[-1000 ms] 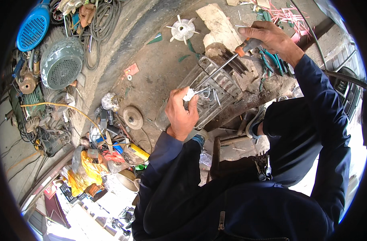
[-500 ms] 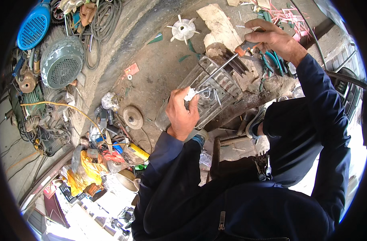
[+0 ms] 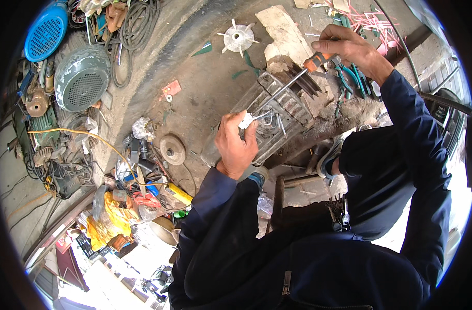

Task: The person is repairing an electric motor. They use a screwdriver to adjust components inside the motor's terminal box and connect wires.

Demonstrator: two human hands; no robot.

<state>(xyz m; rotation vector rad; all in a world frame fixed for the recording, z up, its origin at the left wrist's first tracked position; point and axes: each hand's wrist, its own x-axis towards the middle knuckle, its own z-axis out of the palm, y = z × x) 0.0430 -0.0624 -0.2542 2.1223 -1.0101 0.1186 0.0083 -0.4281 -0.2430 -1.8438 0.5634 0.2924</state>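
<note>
My right hand [image 3: 357, 51] is closed around the end of a screwdriver [image 3: 314, 62] with an orange and black handle. Its long shaft slants down to the left, and the tip meets a small white block [image 3: 245, 121]. Between thumb and fingers, my left hand [image 3: 236, 147] pinches that block; it looks like a terminal connector. Pale wires [image 3: 269, 120] run from beside it into an opening in a grey finned motor housing [image 3: 292, 106], which lies on its side below both hands. Fingers partly hide the block.
A white fan wheel [image 3: 237, 37] and torn cardboard [image 3: 280, 31] lie beyond the motor. Pliers [image 3: 353, 80] rest right of it. At left are a round metal disc [image 3: 172, 149], a grey fan cover [image 3: 82, 77], a blue cover [image 3: 46, 33] and a yellow cable [image 3: 86, 133].
The fingers of my right hand have shifted and curled on the screwdriver handle. My left hand still pinches the white block, and the whole view has moved slightly.
</note>
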